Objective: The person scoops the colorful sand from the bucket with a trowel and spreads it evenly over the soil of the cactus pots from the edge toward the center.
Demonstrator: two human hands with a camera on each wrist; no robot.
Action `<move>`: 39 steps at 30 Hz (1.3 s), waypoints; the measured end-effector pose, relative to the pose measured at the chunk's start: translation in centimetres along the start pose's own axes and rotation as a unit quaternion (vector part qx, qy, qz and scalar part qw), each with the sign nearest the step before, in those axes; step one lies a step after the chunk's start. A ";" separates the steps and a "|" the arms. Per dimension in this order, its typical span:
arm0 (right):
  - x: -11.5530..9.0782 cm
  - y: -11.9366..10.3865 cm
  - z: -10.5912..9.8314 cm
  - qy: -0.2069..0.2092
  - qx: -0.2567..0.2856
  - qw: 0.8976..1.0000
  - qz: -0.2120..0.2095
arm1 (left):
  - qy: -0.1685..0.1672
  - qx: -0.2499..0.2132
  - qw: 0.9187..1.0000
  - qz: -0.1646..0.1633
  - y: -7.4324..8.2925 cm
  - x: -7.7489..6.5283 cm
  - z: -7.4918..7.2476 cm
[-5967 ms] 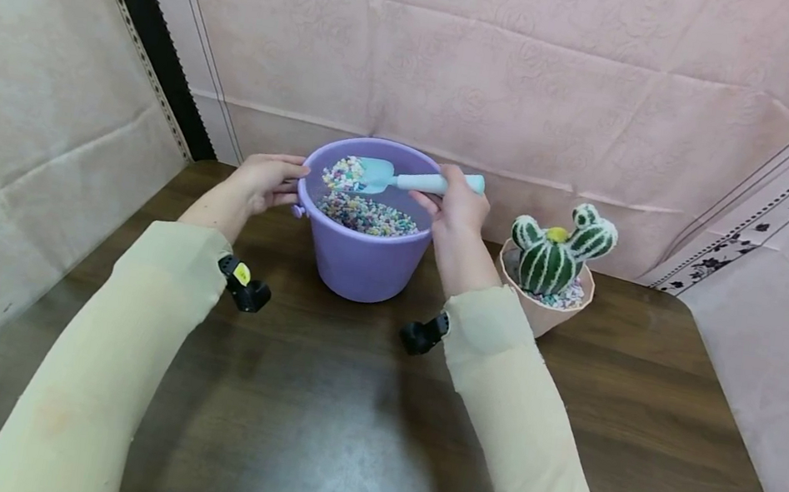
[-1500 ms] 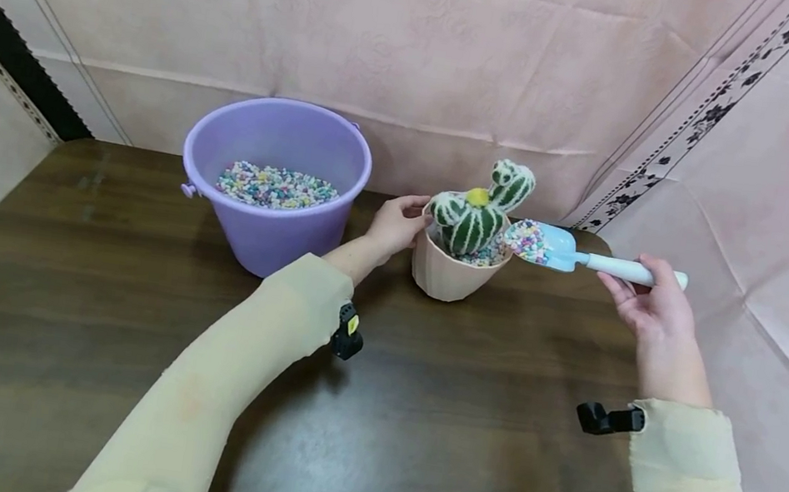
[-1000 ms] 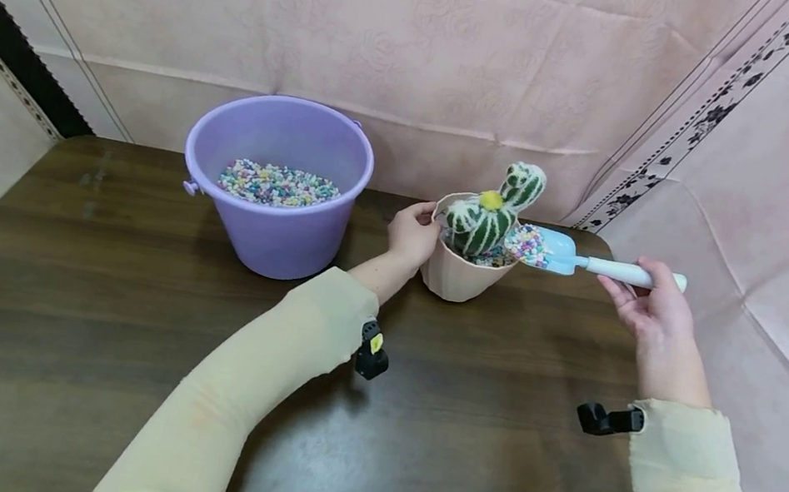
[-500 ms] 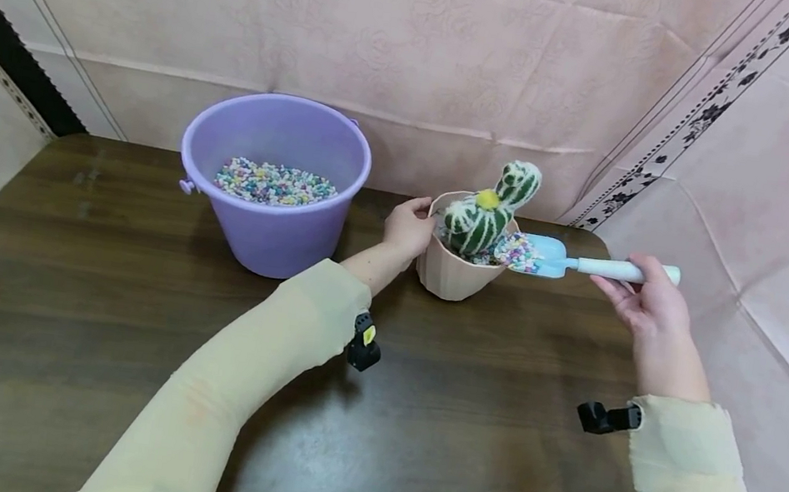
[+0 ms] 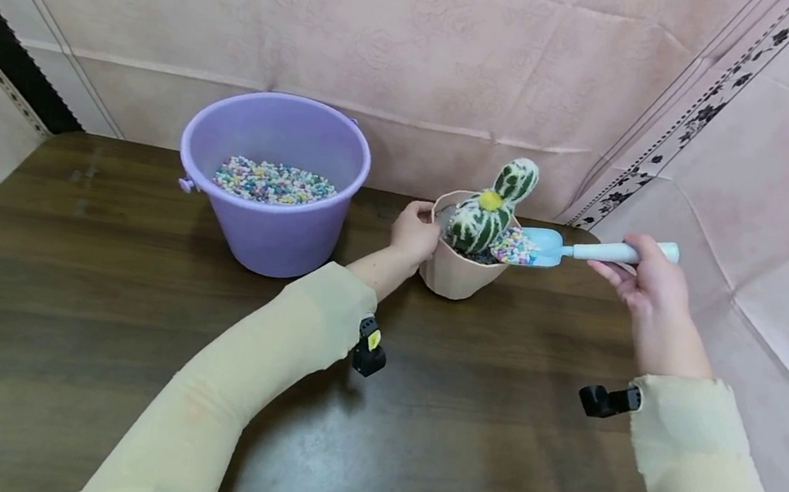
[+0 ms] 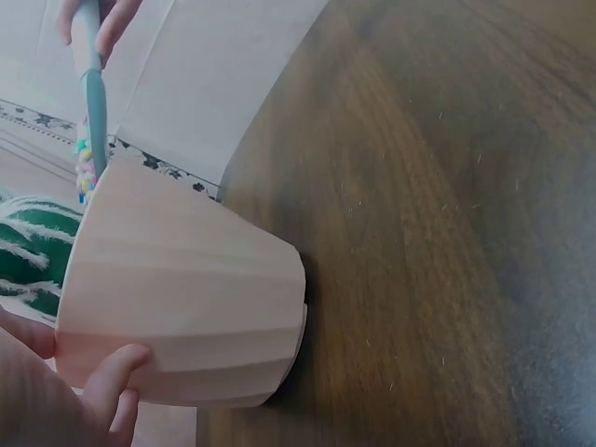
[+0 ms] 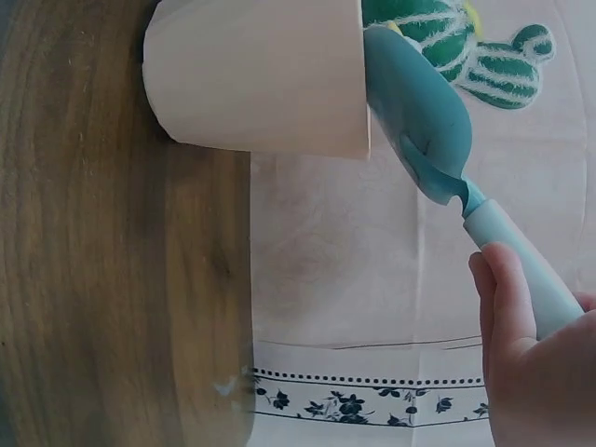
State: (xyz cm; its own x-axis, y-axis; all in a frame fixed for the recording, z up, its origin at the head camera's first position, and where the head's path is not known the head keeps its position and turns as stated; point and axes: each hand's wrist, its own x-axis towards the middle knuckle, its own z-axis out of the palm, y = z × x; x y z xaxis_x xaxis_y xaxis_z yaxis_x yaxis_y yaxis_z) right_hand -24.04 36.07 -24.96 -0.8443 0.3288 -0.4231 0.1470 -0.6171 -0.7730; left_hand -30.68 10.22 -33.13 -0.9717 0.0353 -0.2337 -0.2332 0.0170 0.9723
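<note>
The left hand (image 5: 414,236) pinches the left rim of the pot (image 5: 457,277), which stands near the back edge of the table (image 5: 475,425) with the cactus (image 5: 476,226) inside. The right hand (image 5: 655,289) grips the trowel (image 5: 549,248) by its handle — blade tilted down over the right rim, pebbles (image 5: 514,248) at its tip. The bucket (image 5: 277,242) stands farther left, wood showing between the 2 — and broadly in front.

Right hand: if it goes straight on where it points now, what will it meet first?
Probably the cactus: the scoop in the right hand points at it over the pot, though depth is unclear.
</note>
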 end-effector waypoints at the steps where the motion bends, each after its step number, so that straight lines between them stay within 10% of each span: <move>1: 0.0 -0.1 0.2 0.004 -0.009 1.000 -0.004 | 0.000 -0.002 1.000 -0.002 0.0 0.0 0.1; 39: -1.9 -1.6 4.9 -0.012 -0.216 0.959 -0.183 | -0.010 0.002 1.000 -0.013 -0.1 0.2 0.1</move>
State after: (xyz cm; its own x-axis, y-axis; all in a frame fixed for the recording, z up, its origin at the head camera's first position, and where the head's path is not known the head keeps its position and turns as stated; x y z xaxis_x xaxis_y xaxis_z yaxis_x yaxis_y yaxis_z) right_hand -25.19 32.94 -20.66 -0.8913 0.4467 -0.0783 0.0333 -0.1078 -0.9936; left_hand -30.83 10.37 -33.25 -0.9646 0.0547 -0.2581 -0.2572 0.0222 0.9661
